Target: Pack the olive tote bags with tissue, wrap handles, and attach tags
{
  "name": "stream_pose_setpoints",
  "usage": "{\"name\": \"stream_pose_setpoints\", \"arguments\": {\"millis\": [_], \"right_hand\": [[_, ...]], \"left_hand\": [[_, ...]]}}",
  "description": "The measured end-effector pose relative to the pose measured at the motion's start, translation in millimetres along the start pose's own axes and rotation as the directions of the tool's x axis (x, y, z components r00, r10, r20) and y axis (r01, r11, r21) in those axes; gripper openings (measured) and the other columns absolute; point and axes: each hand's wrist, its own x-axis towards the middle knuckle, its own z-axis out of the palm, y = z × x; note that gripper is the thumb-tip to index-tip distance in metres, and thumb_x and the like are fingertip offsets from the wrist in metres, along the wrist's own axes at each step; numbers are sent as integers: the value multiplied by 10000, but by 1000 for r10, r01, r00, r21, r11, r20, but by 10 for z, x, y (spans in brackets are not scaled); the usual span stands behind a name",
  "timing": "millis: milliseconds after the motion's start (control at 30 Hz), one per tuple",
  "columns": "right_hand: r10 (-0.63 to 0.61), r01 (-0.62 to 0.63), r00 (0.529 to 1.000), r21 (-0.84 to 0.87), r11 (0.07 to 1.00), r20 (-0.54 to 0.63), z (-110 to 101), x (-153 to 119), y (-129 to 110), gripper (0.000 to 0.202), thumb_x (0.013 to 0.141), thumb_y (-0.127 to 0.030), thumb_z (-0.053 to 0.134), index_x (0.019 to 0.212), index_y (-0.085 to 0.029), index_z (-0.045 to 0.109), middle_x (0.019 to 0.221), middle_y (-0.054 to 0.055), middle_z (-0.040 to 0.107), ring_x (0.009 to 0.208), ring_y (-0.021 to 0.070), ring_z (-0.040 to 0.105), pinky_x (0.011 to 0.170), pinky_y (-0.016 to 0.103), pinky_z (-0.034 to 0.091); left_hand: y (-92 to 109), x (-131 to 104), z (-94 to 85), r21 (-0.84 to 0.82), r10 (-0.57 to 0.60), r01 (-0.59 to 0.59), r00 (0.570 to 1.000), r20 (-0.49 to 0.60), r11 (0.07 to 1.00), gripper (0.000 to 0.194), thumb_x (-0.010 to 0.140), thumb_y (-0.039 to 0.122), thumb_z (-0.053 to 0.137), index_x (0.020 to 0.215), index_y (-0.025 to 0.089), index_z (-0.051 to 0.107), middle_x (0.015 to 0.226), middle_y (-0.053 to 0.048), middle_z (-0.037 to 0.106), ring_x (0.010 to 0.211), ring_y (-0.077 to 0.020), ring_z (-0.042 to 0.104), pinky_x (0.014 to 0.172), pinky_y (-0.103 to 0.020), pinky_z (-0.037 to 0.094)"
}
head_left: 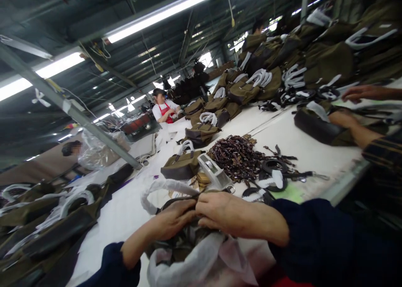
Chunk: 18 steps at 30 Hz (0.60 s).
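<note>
A long white counter [132, 203] runs from the near edge away toward the far end, under strip lights. Heaps of olive bags [326, 56] with white-wrapped handles cover its far right side, and more bags [40, 224] lie piled off its left edge. A row of single bags stands along the middle, the nearest of them [180, 164] just beyond the hands.

At the near edge lies the bag [185, 241] being handled, olive cloth bunched over white wrapping [204, 262], with its white-wrapped handle [160, 188] arching up on the left side. Both hands sit on its top edge. The left hand [172, 220] has its fingers curled and pressed together, gripping the cloth. The right hand [222, 213] meets it from the right, its fingers bent and pinching the same edge, the two hands touching at the fingertips.

Just beyond the right hand is a grey tool [215, 171], lying tilted on the counter. Beside that, toward the middle, sits a heap of dark small hardware [237, 155], with black straps [276, 169] and rings scattered near the right edge.

At the far right corner a co-worker's hands [345, 119] rest on a dark bag [317, 127]. A person in a red apron [165, 109] sits by the far end.
</note>
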Motion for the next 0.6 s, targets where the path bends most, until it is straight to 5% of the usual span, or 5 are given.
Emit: {"name": "stream_pose_setpoints", "arguments": {"millis": [133, 233, 367, 467, 600], "right_hand": [[-30, 51, 979, -102, 993, 203, 155, 457, -110, 319, 854, -294, 715, 1076, -98, 599, 980, 121, 713, 796, 241, 692, 595, 311, 479], [-63, 104, 962, -141, 984, 266, 333, 643, -110, 217, 937, -180, 539, 1110, -61, 593, 985, 139, 722, 790, 245, 707, 562, 333, 471], [-177, 256, 919, -193, 947, 353, 454, 598, -32, 159, 920, -107, 505, 916, -110, 664, 877, 93, 727, 739, 229, 688, 522, 344, 404], [-221, 333, 885, -225, 916, 409, 369, 524, -8, 154, 901, -80, 530, 866, -115, 676, 811, 85, 727, 728, 218, 677, 541, 348, 366], [-214, 344, 867, -231, 910, 449, 156, 473, 4, 153, 921, -81, 523, 916, -108, 673, 777, 86, 723, 658, 193, 653, 506, 333, 288]], "left_hand": [[-195, -315, 200, -220, -165, 85, 910, -379, 972, 356, 880, 206, 469, 1207, 191, 610, 1302, -90, 644, 1260, -270, 541, 1137, -430, 361], [-397, -360, 329, -360, -255, 78, 841, -476, 930, 392, 803, 185, 494, 1191, 170, 547, 1278, -113, 633, 1231, -266, 558, 1123, -443, 372], [-515, -422, 383, -293, -201, 60, 855, -478, 954, 365, 747, 145, 526, 1108, 185, 489, 1120, -88, 653, 1050, -232, 617, 986, -395, 465], [-511, -573, 378, -94, -259, 241, 902, -347, 966, 316, 709, 168, 605, 1015, 193, 533, 955, -52, 668, 890, -240, 622, 809, -367, 500], [-543, -659, 424, -54, -350, 345, 923, -158, 937, 383, 721, 186, 630, 1103, 169, 646, 1166, -124, 706, 1096, -320, 622, 992, -447, 452]]}}
